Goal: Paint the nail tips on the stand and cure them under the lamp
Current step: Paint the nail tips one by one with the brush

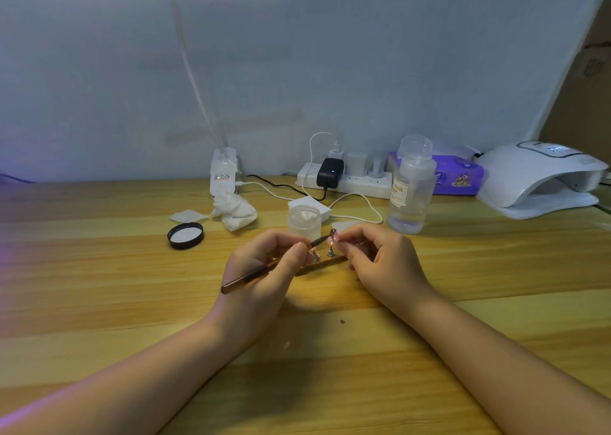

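Wooden table [99, 285] (matt), glossy lamp [529, 176]

Much of a nail-painting session stays out of clear sight

The brush [264, 269] tip and the nail tip [331, 240] are too small to read; the stand [325, 256] sits mostly hidden behind curled fingers [299, 251]. At the bench's [99, 285] far right corner, the curing lamp [542, 180] is cut off by the frame's edge.

Single head-worn wide-angle view, facing forward and down over wooden table [99, 302]. Close to both hands at frame centre; forearms entering from 7 and 5 o'clock. Wall at 12 o'clock, cure lamp [542, 176] far off at 2 o'clock.
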